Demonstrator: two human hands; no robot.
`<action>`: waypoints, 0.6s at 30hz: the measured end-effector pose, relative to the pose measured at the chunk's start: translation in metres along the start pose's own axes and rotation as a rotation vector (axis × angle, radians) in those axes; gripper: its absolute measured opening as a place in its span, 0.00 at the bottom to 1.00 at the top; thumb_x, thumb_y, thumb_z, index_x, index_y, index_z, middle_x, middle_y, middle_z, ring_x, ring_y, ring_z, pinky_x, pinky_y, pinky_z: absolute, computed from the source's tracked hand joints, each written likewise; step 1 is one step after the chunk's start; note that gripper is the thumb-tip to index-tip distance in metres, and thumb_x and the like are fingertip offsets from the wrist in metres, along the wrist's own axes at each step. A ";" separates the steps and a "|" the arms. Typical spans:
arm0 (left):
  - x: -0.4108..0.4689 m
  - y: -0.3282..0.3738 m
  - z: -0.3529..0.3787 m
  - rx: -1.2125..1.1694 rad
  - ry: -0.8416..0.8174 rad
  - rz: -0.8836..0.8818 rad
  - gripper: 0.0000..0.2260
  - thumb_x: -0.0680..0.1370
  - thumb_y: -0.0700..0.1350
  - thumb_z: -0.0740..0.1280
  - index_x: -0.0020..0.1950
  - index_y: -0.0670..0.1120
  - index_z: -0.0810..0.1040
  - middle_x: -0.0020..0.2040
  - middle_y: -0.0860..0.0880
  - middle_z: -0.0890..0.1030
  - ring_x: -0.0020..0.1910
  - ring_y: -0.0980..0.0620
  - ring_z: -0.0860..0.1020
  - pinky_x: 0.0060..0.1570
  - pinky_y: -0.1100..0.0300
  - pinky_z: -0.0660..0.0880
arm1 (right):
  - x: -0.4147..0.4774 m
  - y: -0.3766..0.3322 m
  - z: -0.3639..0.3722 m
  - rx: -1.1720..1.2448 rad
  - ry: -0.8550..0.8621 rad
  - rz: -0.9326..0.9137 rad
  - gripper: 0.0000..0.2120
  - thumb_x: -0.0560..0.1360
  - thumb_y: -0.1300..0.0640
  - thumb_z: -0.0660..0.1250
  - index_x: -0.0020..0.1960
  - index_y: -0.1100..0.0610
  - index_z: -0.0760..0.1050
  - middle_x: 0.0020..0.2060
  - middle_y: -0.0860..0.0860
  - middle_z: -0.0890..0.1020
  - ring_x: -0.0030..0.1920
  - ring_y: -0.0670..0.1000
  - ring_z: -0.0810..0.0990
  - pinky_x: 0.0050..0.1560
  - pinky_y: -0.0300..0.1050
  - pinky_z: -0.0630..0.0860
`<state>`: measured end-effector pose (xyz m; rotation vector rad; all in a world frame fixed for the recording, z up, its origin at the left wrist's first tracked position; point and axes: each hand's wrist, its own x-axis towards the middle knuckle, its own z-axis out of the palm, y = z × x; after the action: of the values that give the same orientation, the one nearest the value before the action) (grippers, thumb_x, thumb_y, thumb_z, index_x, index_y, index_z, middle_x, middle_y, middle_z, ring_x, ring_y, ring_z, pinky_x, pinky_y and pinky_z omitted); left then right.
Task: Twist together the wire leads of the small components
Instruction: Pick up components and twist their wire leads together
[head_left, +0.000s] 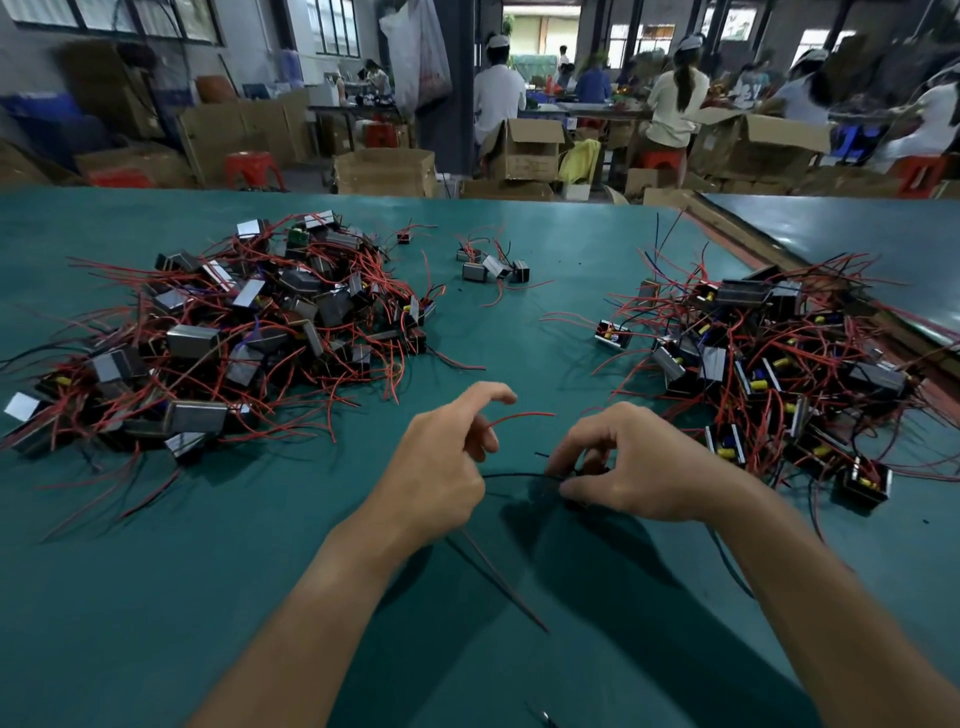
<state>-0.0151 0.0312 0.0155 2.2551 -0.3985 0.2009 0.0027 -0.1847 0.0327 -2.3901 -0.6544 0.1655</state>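
Head view: our right hand (641, 467) grips a component (586, 470), left hand (441, 467) pinches its leads (514, 474); twisting them together comes next, we judge.

green table (156, 571) | left: big pile of components (234, 332) | middle: small cluster (493, 266) | right: second pile (753, 358)

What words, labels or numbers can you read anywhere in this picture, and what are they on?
Nothing here reads clearly.
Open brown cardboard box on the floor: dark print on its side, too blurred.
White plastic bag hanging by the pillar: red print, too blurred.
Small black components with red wires on the green table: any markings too small.
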 end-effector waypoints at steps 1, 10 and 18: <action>0.000 0.001 0.001 0.010 -0.004 0.021 0.31 0.67 0.27 0.56 0.60 0.55 0.76 0.40 0.52 0.78 0.39 0.54 0.75 0.40 0.66 0.72 | 0.001 0.001 0.001 -0.003 0.004 0.003 0.07 0.69 0.55 0.74 0.39 0.42 0.82 0.34 0.45 0.84 0.35 0.47 0.81 0.41 0.47 0.79; -0.002 0.008 0.013 -0.141 -0.016 0.089 0.08 0.76 0.48 0.71 0.38 0.48 0.79 0.27 0.57 0.75 0.24 0.59 0.68 0.27 0.67 0.64 | 0.003 -0.001 0.012 -0.019 0.121 0.008 0.06 0.74 0.54 0.70 0.38 0.49 0.77 0.31 0.45 0.81 0.34 0.49 0.79 0.40 0.54 0.78; -0.001 0.004 0.013 -0.155 -0.161 -0.028 0.11 0.82 0.41 0.57 0.52 0.56 0.74 0.30 0.49 0.81 0.19 0.59 0.64 0.21 0.69 0.61 | 0.005 -0.008 0.014 -0.054 0.164 0.042 0.03 0.70 0.59 0.66 0.37 0.53 0.76 0.32 0.49 0.81 0.37 0.52 0.79 0.42 0.51 0.78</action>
<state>-0.0176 0.0188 0.0094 2.1291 -0.4507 -0.0257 -0.0002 -0.1694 0.0273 -2.4391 -0.5393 -0.0311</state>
